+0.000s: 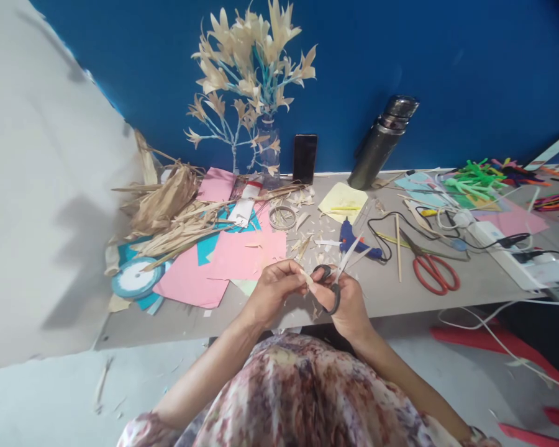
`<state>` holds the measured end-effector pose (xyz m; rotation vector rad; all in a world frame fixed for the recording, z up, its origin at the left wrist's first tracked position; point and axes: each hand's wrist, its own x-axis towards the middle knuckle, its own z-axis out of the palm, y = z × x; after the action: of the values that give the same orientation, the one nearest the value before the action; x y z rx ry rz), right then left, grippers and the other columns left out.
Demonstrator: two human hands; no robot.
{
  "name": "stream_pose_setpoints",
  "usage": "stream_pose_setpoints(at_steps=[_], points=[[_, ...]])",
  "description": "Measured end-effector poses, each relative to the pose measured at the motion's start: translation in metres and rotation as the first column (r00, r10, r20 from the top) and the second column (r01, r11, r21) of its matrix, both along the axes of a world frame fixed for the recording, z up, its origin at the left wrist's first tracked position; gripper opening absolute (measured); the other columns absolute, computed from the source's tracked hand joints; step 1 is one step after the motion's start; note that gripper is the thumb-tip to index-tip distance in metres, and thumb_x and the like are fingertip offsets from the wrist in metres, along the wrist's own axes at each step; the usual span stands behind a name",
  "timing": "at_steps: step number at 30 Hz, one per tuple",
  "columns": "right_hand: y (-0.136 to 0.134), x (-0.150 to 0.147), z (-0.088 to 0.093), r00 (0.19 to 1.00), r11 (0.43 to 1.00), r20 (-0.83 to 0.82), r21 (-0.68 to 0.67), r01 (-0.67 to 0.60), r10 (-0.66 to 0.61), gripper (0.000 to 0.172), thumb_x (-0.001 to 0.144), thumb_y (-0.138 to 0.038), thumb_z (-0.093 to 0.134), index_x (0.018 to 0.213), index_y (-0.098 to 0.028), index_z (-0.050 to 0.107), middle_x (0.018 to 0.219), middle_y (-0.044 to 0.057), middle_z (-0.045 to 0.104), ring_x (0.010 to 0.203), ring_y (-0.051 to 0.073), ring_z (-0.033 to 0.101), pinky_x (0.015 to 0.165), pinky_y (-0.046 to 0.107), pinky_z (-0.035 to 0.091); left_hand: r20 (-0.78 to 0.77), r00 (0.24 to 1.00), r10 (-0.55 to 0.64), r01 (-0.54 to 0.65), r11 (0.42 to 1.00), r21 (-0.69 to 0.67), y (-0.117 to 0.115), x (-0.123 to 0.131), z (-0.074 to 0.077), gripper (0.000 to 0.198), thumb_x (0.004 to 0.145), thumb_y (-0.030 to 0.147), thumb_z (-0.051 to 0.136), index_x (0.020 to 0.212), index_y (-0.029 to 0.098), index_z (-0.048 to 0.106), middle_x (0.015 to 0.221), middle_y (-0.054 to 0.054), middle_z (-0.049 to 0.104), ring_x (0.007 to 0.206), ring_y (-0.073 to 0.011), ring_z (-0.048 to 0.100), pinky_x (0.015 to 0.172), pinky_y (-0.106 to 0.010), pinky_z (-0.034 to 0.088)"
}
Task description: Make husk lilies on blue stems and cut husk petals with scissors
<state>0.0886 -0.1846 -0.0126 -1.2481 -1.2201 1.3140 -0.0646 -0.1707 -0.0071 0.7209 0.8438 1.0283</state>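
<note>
Close in front of my body, my left hand pinches a small pale piece of dried husk. My right hand has its fingers through the black handles of a pair of scissors, whose blades are parted and point away from me. The thumb of that hand is close to the husk piece; whether it also grips it I cannot tell. Just beyond the blades lies a blue glue gun. Husk scraps are scattered over the table beyond my hands.
Dried husks and a ribbon spool lie left, beside pink paper. Husk flowers, a phone and a leaning flask stand at the wall. Right are red-handled scissors, a power strip and green pipe cleaners.
</note>
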Motion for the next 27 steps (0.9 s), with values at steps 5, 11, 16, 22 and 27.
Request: stream_pose_setpoints(at_steps=[5, 11, 16, 22, 27], points=[[-0.002, 0.014, -0.003, 0.941, 0.941, 0.002, -0.006, -0.34, 0.34, 0.042, 0.08, -0.058, 0.07, 0.078, -0.016, 0.062, 0.068, 0.002, 0.06, 0.06, 0.015, 0.052, 0.054, 0.023, 0.04, -0.006, 0.999, 0.048, -0.048, 0.999, -0.018, 0.003, -0.007, 0.003, 0.013, 0.067, 0.021, 0.074, 0.065, 0.015, 0.063, 0.06, 0.0, 0.062, 0.057, -0.0112, 0.056, 0.062, -0.023, 0.043], [-0.008, 0.019, -0.009, 0.824, 0.816, -0.038, -0.12, -0.566, 0.566, 0.064, 0.075, -0.079, 0.063, 0.071, -0.015, 0.06, 0.062, 0.003, 0.06, 0.054, 0.014, 0.05, 0.052, 0.023, 0.038, -0.093, 0.992, 0.086, -0.082, 0.996, 0.041, 0.006, -0.012, 0.004, 0.01, 0.07, 0.021, 0.07, 0.066, 0.016, 0.062, 0.062, -0.002, 0.067, 0.058, -0.0121, 0.059, 0.061, -0.023, 0.043], [-0.009, 0.017, -0.009, 0.823, 0.818, -0.016, -0.107, -0.566, 0.568, 0.061, 0.077, -0.074, 0.063, 0.062, -0.016, 0.059, 0.059, 0.003, 0.06, 0.054, 0.014, 0.051, 0.05, 0.022, 0.037, -0.105, 0.989, 0.102, -0.099, 0.995, 0.028, 0.005, -0.01, 0.008, 0.011, 0.069, 0.021, 0.07, 0.065, 0.016, 0.061, 0.059, -0.001, 0.066, 0.057, -0.0122, 0.06, 0.061, -0.023, 0.045], [-0.009, 0.019, -0.014, 0.832, 0.819, -0.019, -0.16, -0.551, 0.555, 0.049, 0.078, -0.06, 0.069, 0.059, -0.017, 0.057, 0.057, 0.001, 0.06, 0.052, 0.013, 0.05, 0.048, 0.021, 0.035, -0.136, 0.985, 0.109, -0.104, 0.994, 0.044, 0.004, -0.012, 0.006, 0.009, 0.069, 0.021, 0.07, 0.066, 0.016, 0.062, 0.059, -0.002, 0.067, 0.057, -0.0127, 0.061, 0.061, -0.023, 0.046], [-0.01, 0.019, -0.014, 0.823, 0.81, -0.042, -0.155, -0.565, 0.566, 0.046, 0.078, -0.056, 0.071, 0.059, -0.017, 0.058, 0.057, 0.001, 0.06, 0.052, 0.013, 0.05, 0.049, 0.021, 0.036, -0.151, 0.983, 0.1, -0.092, 0.994, 0.056, 0.004, -0.014, 0.005, 0.008, 0.07, 0.019, 0.068, 0.065, 0.016, 0.063, 0.058, -0.002, 0.068, 0.056, -0.012, 0.06, 0.06, -0.022, 0.045]])
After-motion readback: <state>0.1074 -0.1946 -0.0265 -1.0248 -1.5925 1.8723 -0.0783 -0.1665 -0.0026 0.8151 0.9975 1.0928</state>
